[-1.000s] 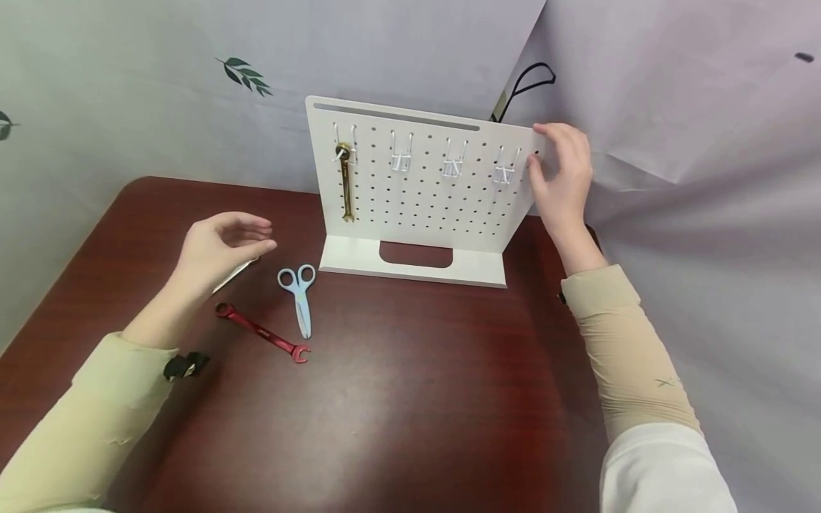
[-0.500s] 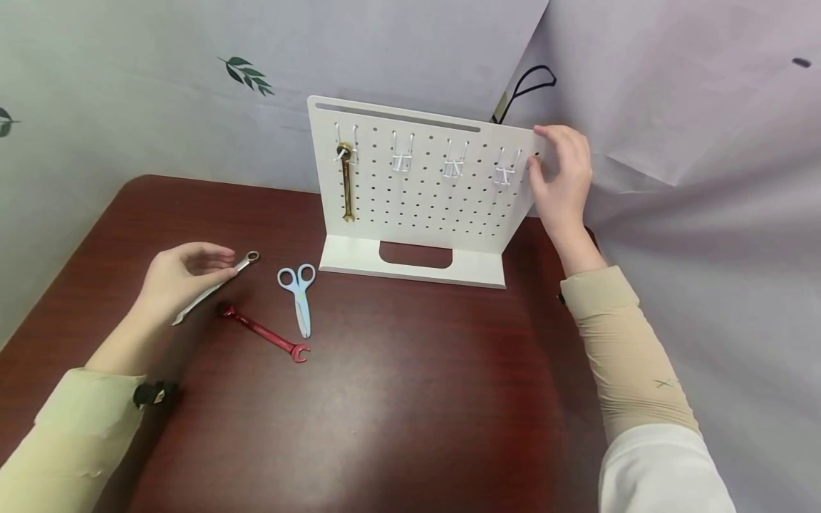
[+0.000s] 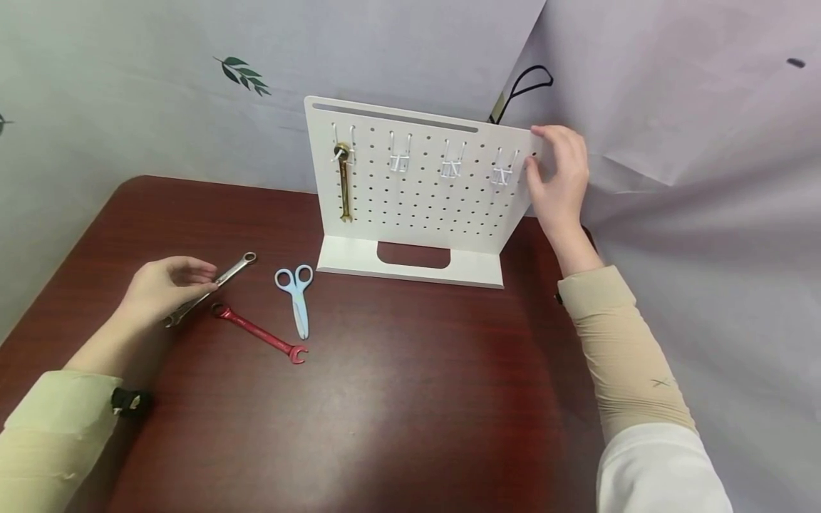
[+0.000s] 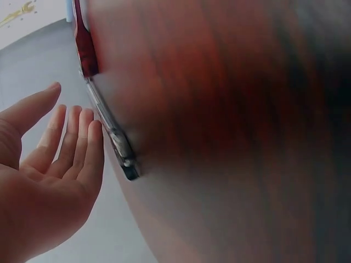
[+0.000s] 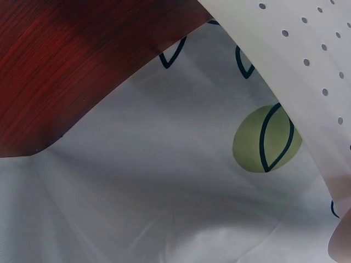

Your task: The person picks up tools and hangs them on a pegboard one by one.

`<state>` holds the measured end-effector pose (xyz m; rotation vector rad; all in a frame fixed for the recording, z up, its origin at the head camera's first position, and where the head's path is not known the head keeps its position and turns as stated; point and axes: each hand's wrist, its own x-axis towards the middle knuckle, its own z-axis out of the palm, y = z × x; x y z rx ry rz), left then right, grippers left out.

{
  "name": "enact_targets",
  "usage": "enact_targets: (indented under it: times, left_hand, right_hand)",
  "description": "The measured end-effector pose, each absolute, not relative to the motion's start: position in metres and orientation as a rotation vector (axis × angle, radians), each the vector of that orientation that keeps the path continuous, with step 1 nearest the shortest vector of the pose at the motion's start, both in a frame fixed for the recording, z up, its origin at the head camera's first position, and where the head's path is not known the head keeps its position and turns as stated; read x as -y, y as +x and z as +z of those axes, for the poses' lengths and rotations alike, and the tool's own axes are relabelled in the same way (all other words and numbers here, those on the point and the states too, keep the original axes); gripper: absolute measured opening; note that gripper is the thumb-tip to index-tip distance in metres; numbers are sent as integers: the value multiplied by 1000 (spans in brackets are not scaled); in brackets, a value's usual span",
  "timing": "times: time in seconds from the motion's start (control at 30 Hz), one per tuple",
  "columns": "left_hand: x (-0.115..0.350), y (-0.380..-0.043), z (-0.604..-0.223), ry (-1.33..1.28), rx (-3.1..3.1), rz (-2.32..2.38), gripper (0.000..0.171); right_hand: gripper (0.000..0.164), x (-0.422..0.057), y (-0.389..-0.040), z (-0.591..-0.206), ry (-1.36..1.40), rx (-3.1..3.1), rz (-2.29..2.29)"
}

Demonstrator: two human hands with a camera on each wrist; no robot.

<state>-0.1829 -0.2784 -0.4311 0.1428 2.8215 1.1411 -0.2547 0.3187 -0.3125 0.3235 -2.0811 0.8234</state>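
Observation:
My left hand (image 3: 157, 288) hovers above the silver combination wrench (image 3: 234, 270), thumb and fingers apart, covering part of its shank. In the left wrist view a gap shows between those fingers and the silver wrench (image 4: 111, 126). My right hand (image 3: 561, 178) holds the upper right corner of the white pegboard (image 3: 417, 203), thumb on the front face; only a fingertip (image 5: 341, 241) enters the right wrist view. A gold wrench (image 3: 344, 187) hangs from the board's leftmost hook. On the table lie a red wrench (image 3: 258, 332) and light blue scissors (image 3: 296, 299).
Three more white wire hooks, including the middle hook (image 3: 452, 167), line the board's upper part. A black strap loop (image 3: 532, 75) pokes up behind it. The dark red table (image 3: 385, 399) meets pale cloth (image 3: 147, 85) at the back and right.
My left hand has moved left and toward me, lowering over the silver wrench and uncovering its ring end. My right hand has stayed on the pegboard corner.

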Motion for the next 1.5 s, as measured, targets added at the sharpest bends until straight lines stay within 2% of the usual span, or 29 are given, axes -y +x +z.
enact_targets:
  times: [0.23,0.53,1.5]
  left_hand:
    - [286,-187,-439,229,-2767,1143,37]
    - [284,-191,-441,312,-2832,1035,29]
    - [285,-204,-432,238,-2789,868,29]
  right_hand:
    - [35,-319,-256,-312,324,2077,822]
    - [35,-319,-256,-313,322,2073,819]
    - [35,-318,-256,-314,319,2063,833]
